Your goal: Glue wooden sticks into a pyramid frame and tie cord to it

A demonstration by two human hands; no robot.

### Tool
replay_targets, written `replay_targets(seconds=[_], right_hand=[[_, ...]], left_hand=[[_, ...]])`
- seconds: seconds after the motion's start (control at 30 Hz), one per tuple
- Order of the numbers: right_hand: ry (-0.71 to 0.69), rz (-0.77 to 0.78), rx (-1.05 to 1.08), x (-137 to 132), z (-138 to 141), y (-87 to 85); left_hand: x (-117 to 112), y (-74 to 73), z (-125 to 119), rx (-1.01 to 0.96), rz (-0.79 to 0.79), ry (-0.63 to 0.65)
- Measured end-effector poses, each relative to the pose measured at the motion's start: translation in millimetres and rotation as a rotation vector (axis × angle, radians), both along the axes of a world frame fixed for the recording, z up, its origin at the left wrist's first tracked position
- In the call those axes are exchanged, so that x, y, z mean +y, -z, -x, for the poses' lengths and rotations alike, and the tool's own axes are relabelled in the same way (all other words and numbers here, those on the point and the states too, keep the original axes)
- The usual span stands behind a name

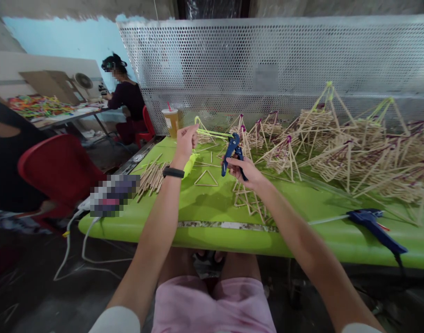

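My left hand (186, 138) is closed in a pinch on yellow-green cord (214, 133). From those fingers the strands stretch to the right, up to the jaws of a blue hand cutter (231, 152). My right hand (246, 170) is wrapped round the cutter's handles. Whether the jaws are shut on the cord is too small to tell. Below my hands lies a triangle of thin sticks (207, 185). A bright yellow-green bundle (190, 165) is beside my left wrist, partly behind it. A star-like stick frame (250, 205) lies near my right forearm.
Loose sticks (151, 180) are heaped at left on the green table (205, 231). Stick pyramids (354, 152) crowd the right and back. A blue glue gun (375, 224) rests at front right. A drink cup (171, 122) stands before the perforated panel (215, 60). Another person (128, 99) sits at left.
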State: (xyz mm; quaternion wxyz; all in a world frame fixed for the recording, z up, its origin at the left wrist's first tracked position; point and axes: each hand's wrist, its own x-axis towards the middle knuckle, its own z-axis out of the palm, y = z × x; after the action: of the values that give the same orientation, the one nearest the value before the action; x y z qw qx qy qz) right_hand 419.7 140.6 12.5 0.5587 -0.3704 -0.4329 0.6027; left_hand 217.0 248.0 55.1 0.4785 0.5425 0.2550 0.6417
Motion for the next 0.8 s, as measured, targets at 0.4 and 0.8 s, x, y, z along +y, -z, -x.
replay_targets(seconds=[0.4,0.8], right_hand=[[0.055,0.006,0.010,3,-3,0.4],[0.138,-0.003,0.065,9,1,6.3]], left_hand=[[7,1.9,-2,-0.011,-0.027,-0.169],[12,9.6,-6,0.060,-0.146,-0.418]])
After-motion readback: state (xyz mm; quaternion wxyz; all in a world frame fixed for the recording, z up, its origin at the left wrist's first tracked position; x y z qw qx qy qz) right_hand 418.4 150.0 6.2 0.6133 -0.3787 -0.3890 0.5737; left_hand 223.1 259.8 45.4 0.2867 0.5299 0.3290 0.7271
